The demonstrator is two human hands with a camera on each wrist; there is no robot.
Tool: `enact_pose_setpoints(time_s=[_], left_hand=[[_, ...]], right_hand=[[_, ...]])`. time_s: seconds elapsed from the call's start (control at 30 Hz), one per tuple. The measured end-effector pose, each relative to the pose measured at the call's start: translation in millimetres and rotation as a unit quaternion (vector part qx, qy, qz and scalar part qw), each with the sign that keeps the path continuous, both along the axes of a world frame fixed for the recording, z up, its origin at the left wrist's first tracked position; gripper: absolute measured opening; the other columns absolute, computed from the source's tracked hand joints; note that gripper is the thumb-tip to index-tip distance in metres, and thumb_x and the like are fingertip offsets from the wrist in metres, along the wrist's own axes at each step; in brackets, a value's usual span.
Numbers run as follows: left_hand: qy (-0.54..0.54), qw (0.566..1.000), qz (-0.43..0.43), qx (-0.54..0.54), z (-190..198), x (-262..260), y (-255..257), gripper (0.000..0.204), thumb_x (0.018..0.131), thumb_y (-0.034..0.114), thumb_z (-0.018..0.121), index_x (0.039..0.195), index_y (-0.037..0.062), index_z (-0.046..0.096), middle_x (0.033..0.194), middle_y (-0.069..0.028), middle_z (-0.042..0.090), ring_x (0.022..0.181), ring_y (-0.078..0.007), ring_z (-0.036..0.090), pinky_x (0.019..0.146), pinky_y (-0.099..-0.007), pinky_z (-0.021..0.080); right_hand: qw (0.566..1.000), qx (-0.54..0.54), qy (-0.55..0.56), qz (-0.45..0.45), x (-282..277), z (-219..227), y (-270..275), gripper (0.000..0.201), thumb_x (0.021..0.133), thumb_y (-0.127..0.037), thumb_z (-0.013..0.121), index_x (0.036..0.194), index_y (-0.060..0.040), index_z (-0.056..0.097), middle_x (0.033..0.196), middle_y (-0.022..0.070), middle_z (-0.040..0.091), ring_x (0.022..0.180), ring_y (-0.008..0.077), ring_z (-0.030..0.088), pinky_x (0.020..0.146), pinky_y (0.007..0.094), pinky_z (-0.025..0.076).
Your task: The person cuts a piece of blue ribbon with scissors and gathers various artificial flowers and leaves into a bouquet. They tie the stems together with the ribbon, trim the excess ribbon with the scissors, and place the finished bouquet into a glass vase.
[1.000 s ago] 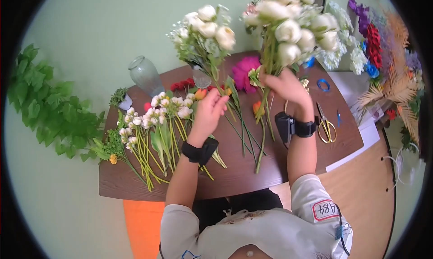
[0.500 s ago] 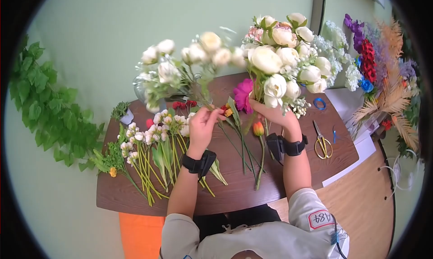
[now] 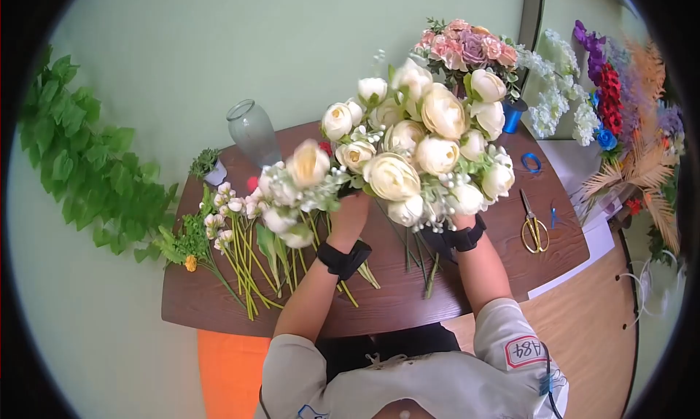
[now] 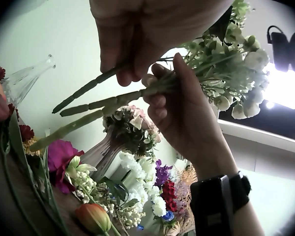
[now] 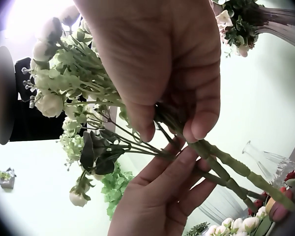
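Observation:
My right hand (image 5: 152, 64) grips the thick green stems (image 5: 231, 162) of a large bunch of cream-white flowers (image 3: 430, 138). In my left hand (image 5: 162, 191) a smaller spray of white flowers (image 3: 299, 175) is pinched by its darker stem (image 4: 81, 91). Both hands are close together, and the two sets of stems cross in the right wrist view. From the head view the blooms cover most of both hands. Below them, loose stems (image 3: 419, 258) lie on the brown table (image 3: 394, 309).
White-budded stems (image 3: 255, 266) spread over the table's left part, near a glass vase (image 3: 253, 131) and a small potted plant (image 3: 211, 167). On the right lie gold-handled scissors (image 3: 534, 226) and blue tape (image 3: 531, 162). A pink bouquet (image 3: 474, 47) stands behind.
My left hand has brought its spray rightward, up against the large bunch. My right hand has lowered its bunch towards me, so the blooms now cover the table's middle.

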State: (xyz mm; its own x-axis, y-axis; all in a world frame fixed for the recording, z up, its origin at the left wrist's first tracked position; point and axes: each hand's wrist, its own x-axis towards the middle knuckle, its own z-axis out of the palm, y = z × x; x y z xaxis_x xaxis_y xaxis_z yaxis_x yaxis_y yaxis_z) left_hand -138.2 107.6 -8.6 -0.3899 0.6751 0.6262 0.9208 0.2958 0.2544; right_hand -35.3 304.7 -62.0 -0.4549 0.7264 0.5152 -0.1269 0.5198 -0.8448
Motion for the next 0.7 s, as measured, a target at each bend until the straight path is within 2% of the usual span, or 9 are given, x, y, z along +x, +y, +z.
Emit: enact_pose_setpoints(time_s=[0.1, 0.23, 0.27, 0.37, 0.43, 0.5, 0.57, 0.63, 0.7], left_hand=[[0.137, 0.985, -0.03, 0.098, -37.0, -10.9, 11.4, 0.014, 0.073, 0.01, 0.048, 0.079, 0.0037, 0.058, 0.072, -0.0122, 0.057, 0.074, -0.0255, 0.055, 0.07, -0.0367, 0.042], [0.014, 0.993, -0.084, 0.077, -35.2, -14.6, 14.5, 0.016, 0.075, 0.011, 0.049, 0.088, 0.0048, 0.057, 0.088, -0.0149, 0.054, 0.081, -0.0321, 0.052, 0.079, -0.0449, 0.036], [-0.096, 0.97, -0.141, 0.173, -11.4, 0.3, 11.3, 0.019, 0.076, 0.01, 0.051, 0.093, 0.0041, 0.055, 0.093, -0.0162, 0.053, 0.083, -0.0351, 0.05, 0.079, -0.0426, 0.037], [-0.114, 0.975, -0.18, 0.065, -4.2, -5.1, 0.1, 0.022, 0.074, 0.009, 0.053, 0.095, 0.0026, 0.054, 0.097, -0.0177, 0.052, 0.087, -0.0356, 0.048, 0.079, -0.04, 0.037], [-0.085, 0.968, -0.192, 0.139, -8.4, -9.6, 5.7, 0.026, 0.071, 0.007, 0.054, 0.097, 0.0017, 0.053, 0.097, -0.0171, 0.052, 0.089, -0.0344, 0.048, 0.077, -0.0395, 0.038], [-0.107, 0.983, -0.15, 0.015, -15.1, -15.1, 2.3, 0.029, 0.071, 0.007, 0.052, 0.099, 0.0014, 0.051, 0.098, -0.0169, 0.052, 0.089, -0.0342, 0.047, 0.078, -0.0401, 0.038], [-0.062, 0.987, -0.148, -0.005, -28.0, -22.3, 2.8, 0.031, 0.071, 0.009, 0.051, 0.101, 0.002, 0.05, 0.098, -0.0158, 0.051, 0.088, -0.0337, 0.047, 0.077, -0.0402, 0.039], [0.216, 0.973, -0.023, 0.078, -32.4, -25.9, 9.1, 0.031, 0.074, 0.014, 0.051, 0.103, 0.0021, 0.049, 0.098, -0.0135, 0.053, 0.083, -0.0298, 0.051, 0.074, -0.0388, 0.042], [-0.009, 0.953, 0.087, -0.291, -22.1, -45.0, -0.1, 0.032, 0.075, 0.012, 0.053, 0.105, 0.0027, 0.049, 0.102, -0.0109, 0.052, 0.087, -0.0234, 0.054, 0.076, -0.029, 0.044]], right_hand=[[0.999, 0.024, -0.043, 0.001, -1.9, 11.4, -7.5, 0.023, 0.073, -0.023, 0.056, 0.089, -0.0067, 0.053, 0.08, 0.0101, 0.056, 0.075, 0.0241, 0.054, 0.067, 0.0322, 0.044], [0.994, 0.058, -0.098, -0.005, 16.1, 18.6, -16.0, 0.023, 0.073, -0.022, 0.056, 0.091, -0.0068, 0.053, 0.081, 0.0106, 0.056, 0.075, 0.0244, 0.054, 0.068, 0.0324, 0.044], [0.992, 0.066, -0.111, -0.007, 19.5, 20.8, -19.6, 0.024, 0.073, -0.022, 0.055, 0.091, -0.0069, 0.053, 0.081, 0.0108, 0.056, 0.076, 0.0245, 0.054, 0.068, 0.0325, 0.044], [0.984, 0.092, -0.151, -0.012, 28.2, 32.2, -27.0, 0.024, 0.074, -0.022, 0.055, 0.092, -0.007, 0.053, 0.082, 0.0112, 0.056, 0.076, 0.0247, 0.054, 0.069, 0.0326, 0.043], [0.978, 0.11, -0.176, -0.015, 12.8, 48.4, -23.2, 0.024, 0.074, -0.021, 0.055, 0.093, -0.007, 0.053, 0.082, 0.0115, 0.056, 0.077, 0.0249, 0.054, 0.069, 0.0327, 0.043], [0.971, 0.127, -0.202, -0.018, 14.9, 55.5, -29.9, 0.025, 0.074, -0.021, 0.054, 0.094, -0.0071, 0.053, 0.083, 0.0117, 0.057, 0.077, 0.025, 0.054, 0.07, 0.0328, 0.043], [0.963, 0.144, -0.227, -0.021, 10.9, 67.0, -31.5, 0.025, 0.074, -0.021, 0.054, 0.095, -0.0072, 0.053, 0.083, 0.012, 0.057, 0.077, 0.0252, 0.054, 0.07, 0.033, 0.043], [0.954, 0.162, -0.252, -0.023, 19.7, 74.4, -28.0, 0.025, 0.074, -0.021, 0.054, 0.096, -0.0072, 0.053, 0.084, 0.0123, 0.057, 0.078, 0.0253, 0.054, 0.071, 0.0331, 0.043], [0.944, 0.18, -0.276, -0.021, 30.7, 75.9, -36.8, 0.026, 0.074, -0.02, 0.053, 0.096, -0.0073, 0.053, 0.084, 0.0126, 0.057, 0.078, 0.0255, 0.054, 0.072, 0.0332, 0.043]])
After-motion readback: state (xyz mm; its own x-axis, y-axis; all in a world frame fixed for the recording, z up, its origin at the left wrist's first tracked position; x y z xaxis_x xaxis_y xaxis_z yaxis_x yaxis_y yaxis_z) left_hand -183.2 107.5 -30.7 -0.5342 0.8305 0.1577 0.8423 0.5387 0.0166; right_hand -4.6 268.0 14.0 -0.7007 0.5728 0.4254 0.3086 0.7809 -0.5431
